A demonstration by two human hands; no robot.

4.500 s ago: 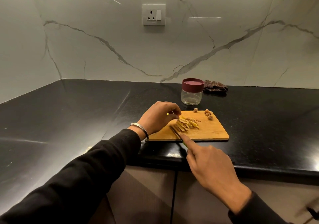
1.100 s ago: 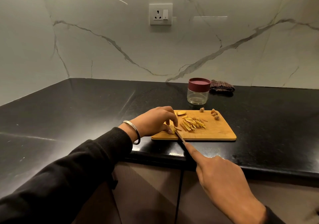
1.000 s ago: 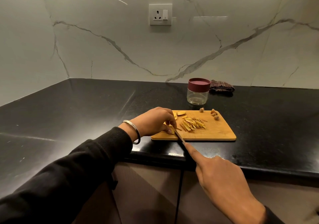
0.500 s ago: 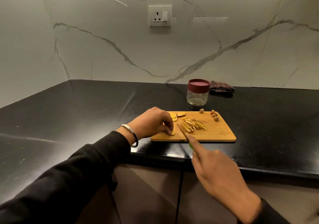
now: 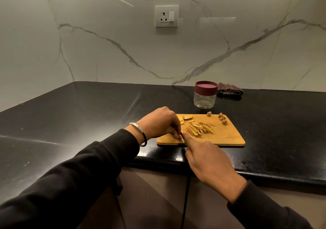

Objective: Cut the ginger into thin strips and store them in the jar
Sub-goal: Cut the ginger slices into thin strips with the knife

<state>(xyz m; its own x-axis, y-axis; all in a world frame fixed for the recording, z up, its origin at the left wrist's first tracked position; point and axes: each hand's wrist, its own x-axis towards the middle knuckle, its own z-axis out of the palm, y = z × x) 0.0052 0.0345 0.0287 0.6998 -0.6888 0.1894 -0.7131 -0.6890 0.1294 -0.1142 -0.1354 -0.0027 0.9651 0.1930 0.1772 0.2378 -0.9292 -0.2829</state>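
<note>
A wooden cutting board (image 5: 227,137) lies near the counter's front edge. A heap of thin ginger strips (image 5: 199,129) sits at its middle, and a few uncut slices (image 5: 187,117) lie at its back left. My left hand (image 5: 159,124) pins a ginger slice (image 5: 178,136) with curled fingertips at the board's near left corner. My right hand (image 5: 206,160) grips a green-handled knife (image 5: 185,142), forefinger stretched along it; the blade is mostly hidden, right next to that slice. The clear jar (image 5: 205,100) with a maroon lid stands closed behind the board.
Brown ginger trimmings (image 5: 222,120) lie at the board's back right corner. A folded checked cloth (image 5: 229,91) rests against the marble wall beside the jar. The black counter (image 5: 79,116) wraps round to the left. A wall socket (image 5: 166,16) is above.
My right hand has moved forward and left, bringing the knife up to the slice under my left fingertips. My left hand has shifted slightly toward the board's near edge.
</note>
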